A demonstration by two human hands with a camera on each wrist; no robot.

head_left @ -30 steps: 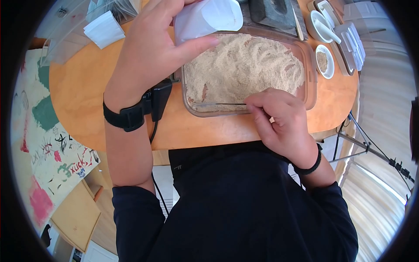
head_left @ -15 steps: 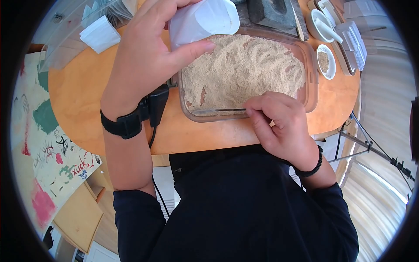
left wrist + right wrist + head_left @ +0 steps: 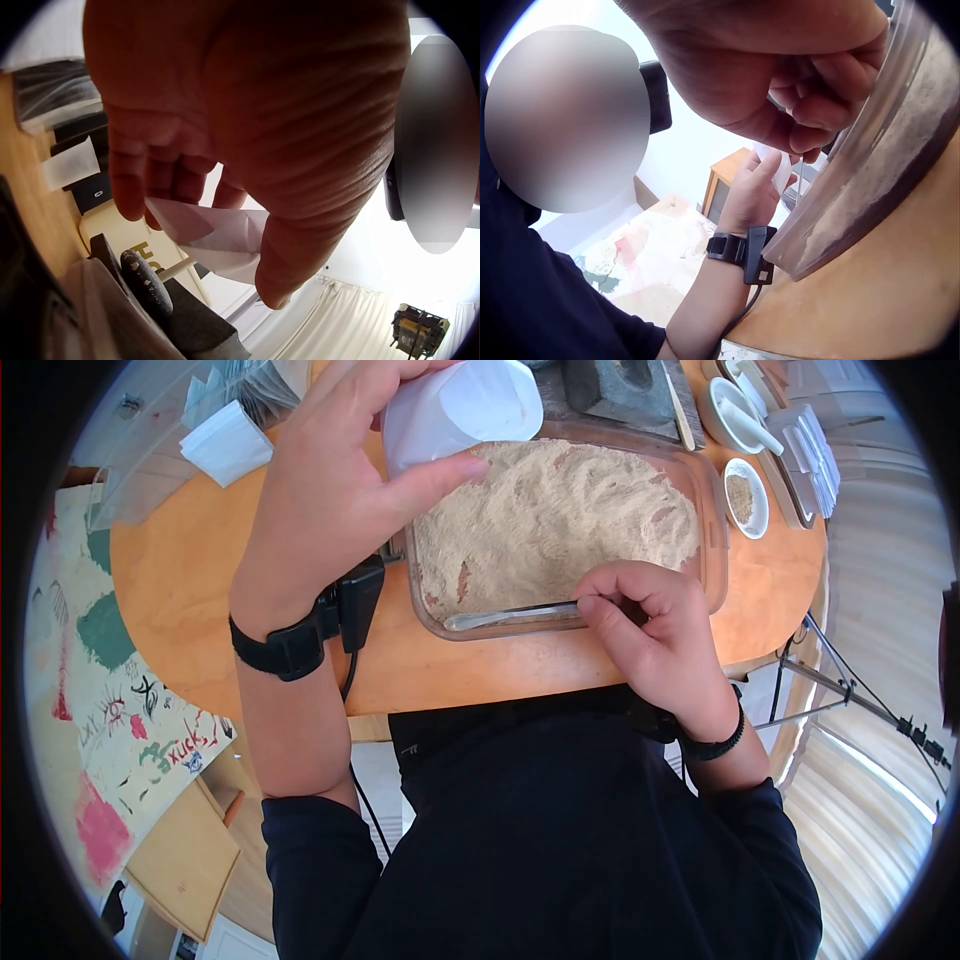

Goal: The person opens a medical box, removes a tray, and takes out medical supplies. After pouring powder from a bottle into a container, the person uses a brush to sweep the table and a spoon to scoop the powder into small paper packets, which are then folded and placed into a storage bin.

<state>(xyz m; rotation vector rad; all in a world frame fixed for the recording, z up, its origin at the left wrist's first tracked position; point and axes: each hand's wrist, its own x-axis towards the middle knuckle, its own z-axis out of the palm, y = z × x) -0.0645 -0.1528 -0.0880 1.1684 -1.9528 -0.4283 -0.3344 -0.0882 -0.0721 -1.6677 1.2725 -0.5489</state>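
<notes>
My left hand [image 3: 335,490] holds a folded white paper packet [image 3: 465,410] above the upper left corner of a clear tray [image 3: 715,550]. In the left wrist view the thumb and fingers grip the white paper [image 3: 217,232] from both sides. Pale beige powder [image 3: 560,510] covers most of the tray, with pinkish patches showing. Between thumb and forefinger, my right hand [image 3: 660,635] pinches a thin metal spatula [image 3: 500,616]; its flat tip points left over the tray's near edge. The right wrist view shows the right hand [image 3: 780,75] beside the tray wall, its other fingers curled.
A white mortar with pestle [image 3: 740,420] and a small bowl of powder [image 3: 739,498] stand at the right. Behind the tray is a dark stone block [image 3: 620,395] beside a thin wooden stick [image 3: 680,410]. White papers [image 3: 228,445] lie at the upper left of the table [image 3: 170,580].
The spatula has come up to the tray's near rim, its flat tip now in sight. My left hand and the paper packet have shifted slightly left.
</notes>
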